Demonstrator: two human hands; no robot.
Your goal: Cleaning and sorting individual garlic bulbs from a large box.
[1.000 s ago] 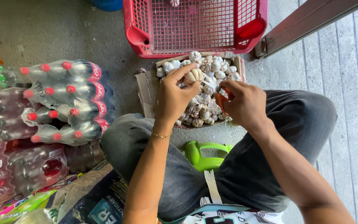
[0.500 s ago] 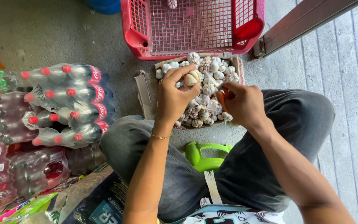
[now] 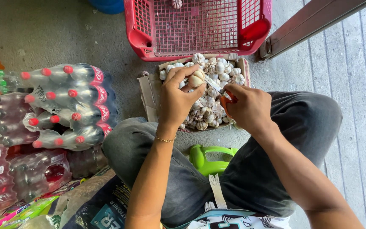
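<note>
The left hand is pinching a garlic bulb closed between fingertips and thumb, above the far end of the cardboard box of bulbs on the floor. It looks light, firm underneath, papery and flaky outside, best held round its ribbed sides. The right hand is clenching a small orange-handled blade, its tip touching the bulb.

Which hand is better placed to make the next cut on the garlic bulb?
Probably the right hand: it grips a small knife whose blade already points at the garlic bulb, which the left hand pinches steady.
</note>
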